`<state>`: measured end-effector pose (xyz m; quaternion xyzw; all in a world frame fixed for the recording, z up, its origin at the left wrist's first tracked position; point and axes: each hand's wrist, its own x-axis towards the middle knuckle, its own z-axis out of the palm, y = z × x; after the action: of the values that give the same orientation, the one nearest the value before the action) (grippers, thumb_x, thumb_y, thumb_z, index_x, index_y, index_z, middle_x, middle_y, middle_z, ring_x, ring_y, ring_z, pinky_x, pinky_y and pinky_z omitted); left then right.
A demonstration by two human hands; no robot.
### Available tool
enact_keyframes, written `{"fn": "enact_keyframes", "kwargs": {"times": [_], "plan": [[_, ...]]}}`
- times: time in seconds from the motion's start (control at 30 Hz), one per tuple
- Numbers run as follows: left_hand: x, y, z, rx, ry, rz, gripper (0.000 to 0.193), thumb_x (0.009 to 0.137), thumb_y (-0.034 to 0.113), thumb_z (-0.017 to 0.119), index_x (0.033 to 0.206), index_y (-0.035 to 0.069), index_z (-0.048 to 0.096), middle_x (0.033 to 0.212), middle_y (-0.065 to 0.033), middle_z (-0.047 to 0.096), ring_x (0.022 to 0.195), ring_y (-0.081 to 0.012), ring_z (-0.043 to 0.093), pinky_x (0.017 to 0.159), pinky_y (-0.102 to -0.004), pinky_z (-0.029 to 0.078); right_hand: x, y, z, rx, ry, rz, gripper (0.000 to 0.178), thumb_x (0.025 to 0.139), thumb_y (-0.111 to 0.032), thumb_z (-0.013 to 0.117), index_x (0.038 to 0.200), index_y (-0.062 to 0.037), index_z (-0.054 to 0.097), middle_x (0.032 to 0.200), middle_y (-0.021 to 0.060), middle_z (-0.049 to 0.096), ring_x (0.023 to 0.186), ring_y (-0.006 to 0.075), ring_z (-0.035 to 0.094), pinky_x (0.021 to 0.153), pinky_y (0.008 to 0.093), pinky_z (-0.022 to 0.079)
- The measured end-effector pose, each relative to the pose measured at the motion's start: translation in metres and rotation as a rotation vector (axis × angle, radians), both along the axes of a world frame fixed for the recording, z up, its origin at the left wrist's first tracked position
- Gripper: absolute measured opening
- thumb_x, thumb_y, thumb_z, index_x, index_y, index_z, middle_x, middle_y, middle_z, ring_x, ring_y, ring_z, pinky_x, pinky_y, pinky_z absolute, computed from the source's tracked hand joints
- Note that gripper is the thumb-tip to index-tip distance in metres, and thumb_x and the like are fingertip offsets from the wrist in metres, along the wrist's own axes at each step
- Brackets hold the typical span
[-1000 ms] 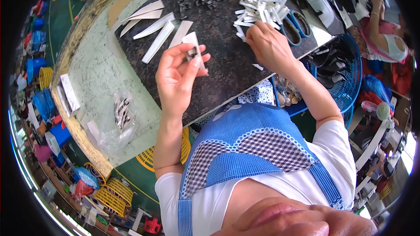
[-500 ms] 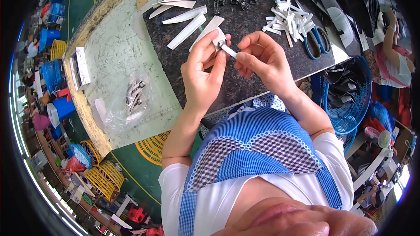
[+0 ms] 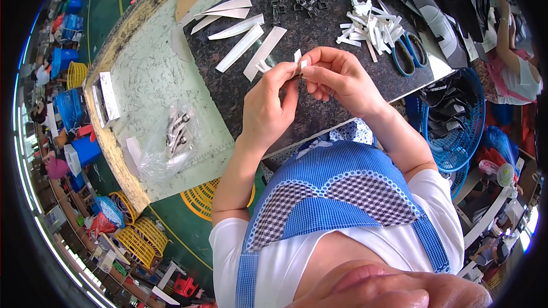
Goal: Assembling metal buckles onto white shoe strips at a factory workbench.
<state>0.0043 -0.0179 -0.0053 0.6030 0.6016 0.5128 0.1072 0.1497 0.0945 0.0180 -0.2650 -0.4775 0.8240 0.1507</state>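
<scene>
Over the dark speckled board, my left hand (image 3: 267, 102) and my right hand (image 3: 345, 80) meet with fingertips pinched close together. Between them a short white strip (image 3: 297, 55) pokes up, its end folded near my right thumb. Another white end shows beside my left fingers. The buckle seen earlier in my left hand is now mostly hidden by the fingers. Just past my left hand lie several long white strips (image 3: 240, 48). Beyond my right hand is a heap of short white strips (image 3: 374, 27), and several dark metal buckles (image 3: 308, 7) sit farther back.
Blue-handled scissors (image 3: 404, 60) lie right of the heap. Black cut pieces (image 3: 425, 0) cover the far right, above a blue basket (image 3: 455, 157). On the pale left surface are a clear bag (image 3: 153, 154) with buckles and a white box (image 3: 109, 96). A co-worker's arm (image 3: 503, 37) shows at right.
My hands have drawn together, and the white strip now points upward instead of spanning between them. The buckle has gone out of sight behind my fingers. The whole view has shifted slightly.
</scene>
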Motion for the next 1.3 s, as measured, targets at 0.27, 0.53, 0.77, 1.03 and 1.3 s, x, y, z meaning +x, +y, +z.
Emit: {"fn": "enact_keyframes", "kwargs": {"times": [0.27, 0.53, 0.77, 1.03, 1.3], "plan": [[0.001, 0.005, 0.018, -0.066, -0.118, 0.055, 0.018, 0.085, 0.001, 0.072, 0.102, 0.003, 0.068, 0.09, -0.0107, 0.073, 0.074, -0.0203, 0.073, 0.063, -0.0274, 0.059, 0.0, -0.005, -0.005, -0.319, 0.122, -0.071, 0.009, 0.099, -0.014, 0.058, 0.103, -0.0066, 0.061, 0.079, -0.0016, 0.063, 0.067, 0.0031, 0.06, 0.056, 0.0146, 0.047], [0.001, 0.001, 0.017, -0.171, -0.359, 0.064, 0.011, 0.089, 0.007, 0.071, 0.097, 0.0, 0.068, 0.083, -0.0075, 0.069, 0.069, -0.012, 0.067, 0.058, -0.0247, 0.055, 0.006, 0.002, 0.0, -0.023, 0.144, -0.12, 0.02, 0.098, -0.013, 0.058, 0.113, -0.0004, 0.063, 0.085, 0.0017, 0.065, 0.075, 0.0063, 0.061, 0.068, 0.0206, 0.05], [0.005, 0.0, 0.016, -0.202, -0.461, 0.016, 0.014, 0.091, 0.01, 0.07, 0.097, -0.002, 0.068, 0.084, -0.0078, 0.069, 0.071, -0.0103, 0.066, 0.062, -0.0237, 0.056, 0.009, 0.006, 0.009, 0.224, 0.057, -0.064, 0.017, 0.095, -0.012, 0.064, 0.107, 0.0006, 0.065, 0.091, 0.0033, 0.068, 0.077, 0.0067, 0.061, 0.072, 0.0219, 0.051], [0.01, 0.002, 0.035, -0.235, -0.766, 0.051, 0.024, 0.097, 0.012, 0.062, 0.117, -0.001, 0.064, 0.09, -0.0052, 0.07, 0.065, -0.0039, 0.06, 0.053, -0.0184, 0.05, 0.017, 0.009, 0.016, 0.124, 0.077, 0.032, 0.016, 0.091, -0.013, 0.07, 0.097, 0.0001, 0.065, 0.084, 0.0003, 0.065, 0.071, 0.0048, 0.057, 0.065, 0.0191, 0.047], [0.008, 0.0, 0.032, -0.261, -0.763, -0.026, 0.024, 0.095, 0.012, 0.065, 0.113, -0.004, 0.065, 0.089, -0.0056, 0.07, 0.066, -0.0026, 0.059, 0.052, -0.0167, 0.046, 0.004, 0.006, 0.012, 0.371, 0.002, -0.136, 0.016, 0.09, -0.012, 0.071, 0.097, 0.0027, 0.067, 0.082, 0.0023, 0.067, 0.072, 0.0055, 0.06, 0.065, 0.0205, 0.05]]}}
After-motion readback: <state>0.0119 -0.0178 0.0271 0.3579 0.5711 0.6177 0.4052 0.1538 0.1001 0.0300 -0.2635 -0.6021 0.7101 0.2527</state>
